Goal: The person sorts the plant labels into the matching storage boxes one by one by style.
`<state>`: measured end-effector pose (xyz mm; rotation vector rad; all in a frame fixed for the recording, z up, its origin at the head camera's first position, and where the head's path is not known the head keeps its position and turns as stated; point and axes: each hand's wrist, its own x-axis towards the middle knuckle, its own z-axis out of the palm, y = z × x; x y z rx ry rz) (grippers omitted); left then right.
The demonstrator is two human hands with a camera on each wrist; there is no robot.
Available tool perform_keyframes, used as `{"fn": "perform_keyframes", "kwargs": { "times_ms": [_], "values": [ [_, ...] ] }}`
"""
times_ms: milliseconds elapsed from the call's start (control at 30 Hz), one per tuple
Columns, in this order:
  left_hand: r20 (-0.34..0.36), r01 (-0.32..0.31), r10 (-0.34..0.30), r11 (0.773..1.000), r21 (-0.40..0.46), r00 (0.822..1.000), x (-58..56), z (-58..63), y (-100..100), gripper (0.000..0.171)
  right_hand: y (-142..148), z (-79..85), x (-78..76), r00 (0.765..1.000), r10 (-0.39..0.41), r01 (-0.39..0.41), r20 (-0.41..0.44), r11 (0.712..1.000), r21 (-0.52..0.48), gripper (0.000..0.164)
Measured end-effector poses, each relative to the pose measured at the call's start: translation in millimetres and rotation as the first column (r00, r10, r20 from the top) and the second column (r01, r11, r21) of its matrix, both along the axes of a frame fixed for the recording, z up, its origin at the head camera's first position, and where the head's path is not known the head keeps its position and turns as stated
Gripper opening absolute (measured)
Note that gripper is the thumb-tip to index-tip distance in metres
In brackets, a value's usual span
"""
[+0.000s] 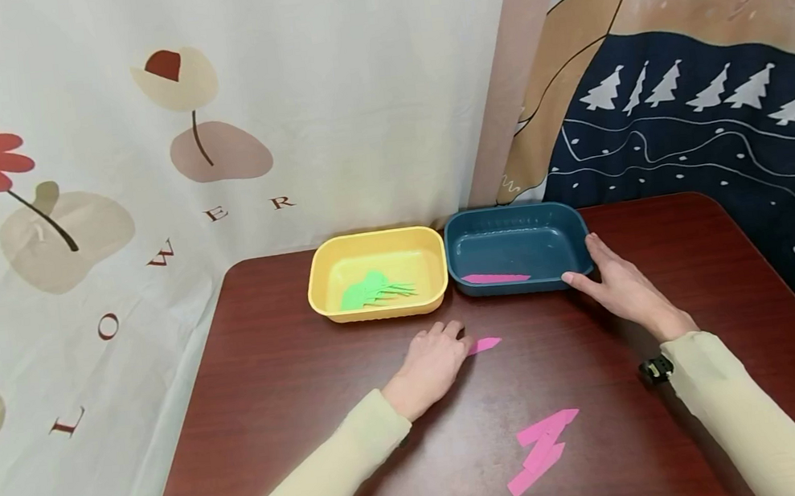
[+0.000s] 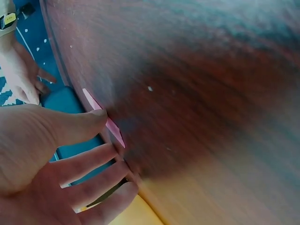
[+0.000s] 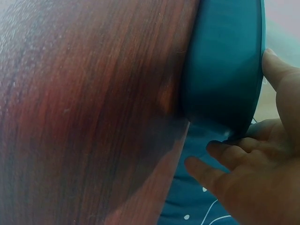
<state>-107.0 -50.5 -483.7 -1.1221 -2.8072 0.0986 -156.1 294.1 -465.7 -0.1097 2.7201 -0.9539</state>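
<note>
My left hand [image 1: 433, 363] pinches a pink paper strip [image 1: 484, 345] in front of the two basins. In the left wrist view the thumb lies across the pink strip [image 2: 115, 131], and the other fingers are spread beyond it. At the back, my right hand [image 1: 627, 288] touches the right front corner of a dark blue basin [image 1: 511, 288], thumb at the rim and fingers along the side. One pink strip [image 1: 495, 278] lies inside that basin. Several overlapping pink strips [image 1: 542, 451] form a zigzag on the table nearer to me.
Left of the blue basin, nearly touching it, stands a yellow basin [image 1: 382, 312] with green paper pieces [image 1: 366, 290] in it. Both stand near the back edge of the dark red-brown table [image 1: 278, 422]. A printed curtain [image 1: 355, 123] hangs close behind the table.
</note>
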Motion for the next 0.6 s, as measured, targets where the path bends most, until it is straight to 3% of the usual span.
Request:
{"fn": "perform_keyframes", "kwargs": {
  "times_ms": [200,333,600],
  "values": [
    [0.013,0.008,-0.008,1.0,0.02,1.0,-1.9,0.3,2,0.012,1,-0.7,-0.3,1.0,-0.005,0.005,-0.001,1.0,-0.004,0.108],
    [0.017,0.012,-0.013,0.999,0.03,1.0,-3.6,0.1,8,0.021,1,-1.3,-0.3,1.0,0.004,-0.004,-0.009,1.0,-0.009,0.107],
    [0.009,0.027,-0.027,0.999,0.037,1.0,-7.2,0.8,16,0.007,0,-1.2,-0.7,1.0,0.006,-0.006,-0.018,1.0,-0.015,0.108]
  ]
}}
